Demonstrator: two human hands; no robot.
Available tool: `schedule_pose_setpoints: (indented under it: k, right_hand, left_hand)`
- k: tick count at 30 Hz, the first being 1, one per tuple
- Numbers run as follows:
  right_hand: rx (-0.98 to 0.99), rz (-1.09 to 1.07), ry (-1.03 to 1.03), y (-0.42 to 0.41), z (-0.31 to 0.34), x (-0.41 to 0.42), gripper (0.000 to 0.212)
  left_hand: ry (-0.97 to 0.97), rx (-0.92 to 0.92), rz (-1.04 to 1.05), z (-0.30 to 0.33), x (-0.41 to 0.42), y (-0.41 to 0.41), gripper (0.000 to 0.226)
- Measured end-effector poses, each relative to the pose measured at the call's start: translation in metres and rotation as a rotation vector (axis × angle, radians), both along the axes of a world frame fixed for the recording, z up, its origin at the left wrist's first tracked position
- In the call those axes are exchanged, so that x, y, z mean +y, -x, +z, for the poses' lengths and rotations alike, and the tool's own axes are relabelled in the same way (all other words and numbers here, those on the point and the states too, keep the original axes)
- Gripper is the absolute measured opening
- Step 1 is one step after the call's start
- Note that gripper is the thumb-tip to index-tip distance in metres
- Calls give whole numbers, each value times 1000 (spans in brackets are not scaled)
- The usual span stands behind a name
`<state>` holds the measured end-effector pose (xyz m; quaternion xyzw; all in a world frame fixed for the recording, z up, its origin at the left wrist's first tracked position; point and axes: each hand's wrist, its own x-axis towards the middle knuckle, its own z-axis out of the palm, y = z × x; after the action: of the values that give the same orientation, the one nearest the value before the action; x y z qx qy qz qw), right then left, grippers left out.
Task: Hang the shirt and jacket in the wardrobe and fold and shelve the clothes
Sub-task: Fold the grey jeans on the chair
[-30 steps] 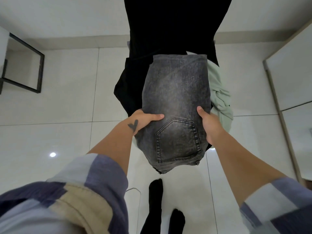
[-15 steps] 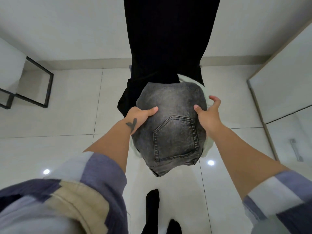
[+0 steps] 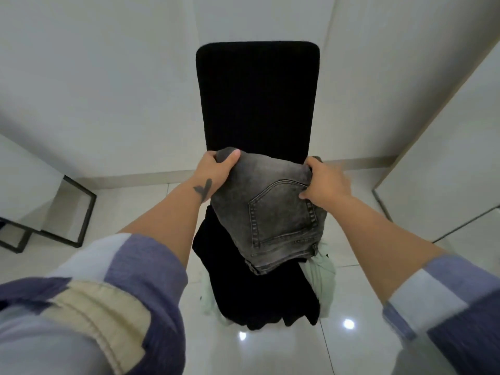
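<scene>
Jeans (image 3: 273,209) folded, held above the chair (image 3: 257,98) | long axis runs away from the person | left hand (image 3: 216,170) and right hand (image 3: 326,181) grip far corners, equally near

No readable text, label, brand, number or sign shows anywhere in the view.
</scene>
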<state>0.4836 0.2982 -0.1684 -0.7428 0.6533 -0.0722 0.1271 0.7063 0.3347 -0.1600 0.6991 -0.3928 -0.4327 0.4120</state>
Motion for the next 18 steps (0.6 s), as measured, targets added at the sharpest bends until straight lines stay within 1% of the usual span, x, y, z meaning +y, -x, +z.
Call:
schedule_pose_setpoints:
  k: [2,4,5,7,9,12,15,18]
  right_hand:
    - [59,-34,191,-6,5,-13,42]
    - [53,-70,324,-11,5,-24,38]
    - [20,-83,370,-12,3,-29,37]
    - [-73,-94,410,-13,-7,-37,35]
    - [-111,-82,391,-13,-28,-39,38]
    - [-92,-74,298,-12,-78,-27,43]
    - [-20,-55,98,-2,-136,11,48]
    - [18,-52,-91,8,-180,56,49]
  left_hand:
    - [72,-15,-3,9,-17,-2,59]
    - [145,-30,-11,15,-32,-3,55]
    - [183,-38,-10,16,-38,-3,54]
    - [236,-81,12,13,-48,-2,53]
    - [235,-154,53,-3,-49,-2,56]
    - [105,-201,88,-55,-37,-2,62]
    - [-142,-266,42,-122,-10,-2,63]
    - [-385,-278,-53,-173,25,3,64]
